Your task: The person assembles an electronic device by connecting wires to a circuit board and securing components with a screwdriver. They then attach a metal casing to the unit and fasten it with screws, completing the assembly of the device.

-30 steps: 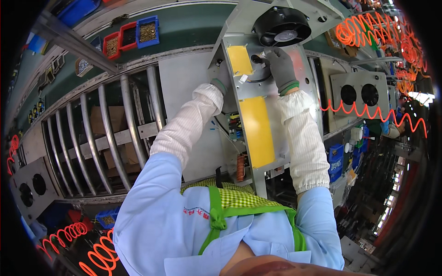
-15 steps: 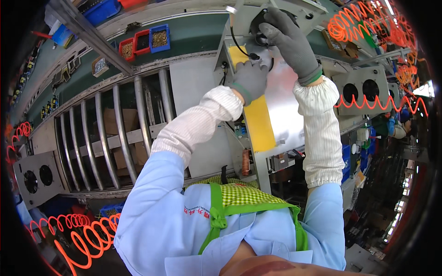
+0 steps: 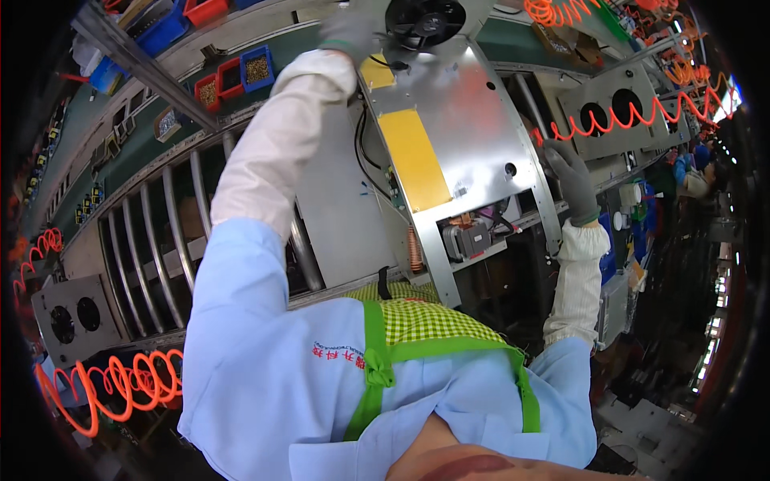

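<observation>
The sheet-metal chassis stands tilted on the roller conveyor, between the person and the green workbench. The black cooling fan sits in its round opening at the upper end of the panel, with a thin black lead running down from it along the panel edge. Judged from this, the fan is placed; whether it is screwed down cannot be told, since no fastener or tool is visible at the fan. The lower bay is open, with a transformer block and loose wiring exposed, so wiring or closing work appears to be left.

The left hand, in a grey glove, is raised to the top left corner of the chassis, just beside the fan. It is blurred; how far its fingers are spread cannot be told, and it seems to rest against the panel edge rather than hold a separate part.

The right hand, also gloved, lies on the right rim of the chassis, fingers curled around the edge in a steadying grip
</observation>
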A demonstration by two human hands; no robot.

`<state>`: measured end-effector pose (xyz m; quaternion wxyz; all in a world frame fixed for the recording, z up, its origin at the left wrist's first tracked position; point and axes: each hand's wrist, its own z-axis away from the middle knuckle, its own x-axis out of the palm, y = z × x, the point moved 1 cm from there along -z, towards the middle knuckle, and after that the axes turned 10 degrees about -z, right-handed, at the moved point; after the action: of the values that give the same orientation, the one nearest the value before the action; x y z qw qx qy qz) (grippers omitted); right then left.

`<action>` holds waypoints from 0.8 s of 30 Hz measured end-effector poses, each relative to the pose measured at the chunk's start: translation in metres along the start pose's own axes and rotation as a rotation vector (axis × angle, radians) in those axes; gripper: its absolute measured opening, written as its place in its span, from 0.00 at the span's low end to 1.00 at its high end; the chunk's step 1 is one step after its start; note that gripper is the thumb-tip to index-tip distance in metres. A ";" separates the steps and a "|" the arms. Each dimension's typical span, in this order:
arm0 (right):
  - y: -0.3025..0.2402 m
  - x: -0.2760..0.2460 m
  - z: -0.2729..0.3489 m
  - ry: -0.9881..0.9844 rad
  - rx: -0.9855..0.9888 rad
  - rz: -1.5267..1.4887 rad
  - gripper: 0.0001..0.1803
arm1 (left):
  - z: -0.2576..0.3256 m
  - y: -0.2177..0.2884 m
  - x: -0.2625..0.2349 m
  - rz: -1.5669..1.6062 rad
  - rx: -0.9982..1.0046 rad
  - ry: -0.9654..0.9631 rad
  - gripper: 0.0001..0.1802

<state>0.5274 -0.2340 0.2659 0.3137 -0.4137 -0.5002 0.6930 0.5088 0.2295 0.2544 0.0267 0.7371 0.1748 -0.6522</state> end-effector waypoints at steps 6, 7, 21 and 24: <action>0.070 -0.040 0.040 -0.009 -0.070 0.369 0.26 | 0.079 -0.011 0.092 0.338 -0.176 0.007 0.24; 0.077 -0.041 0.045 -0.066 -0.080 0.408 0.27 | 0.101 -0.007 0.114 0.519 -0.212 0.125 0.26; 0.138 -0.065 0.077 -0.185 -0.058 0.041 0.18 | 0.378 0.242 -0.016 2.469 -0.690 -0.350 0.22; 0.137 -0.065 0.066 -0.196 -0.088 0.082 0.20 | 0.367 0.248 -0.017 2.612 -0.752 -0.226 0.16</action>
<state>0.4960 -0.3587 0.1627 0.2162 -0.3776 -0.5408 0.7198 0.2303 -0.1047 0.1702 0.8299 0.2552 -0.4811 -0.1215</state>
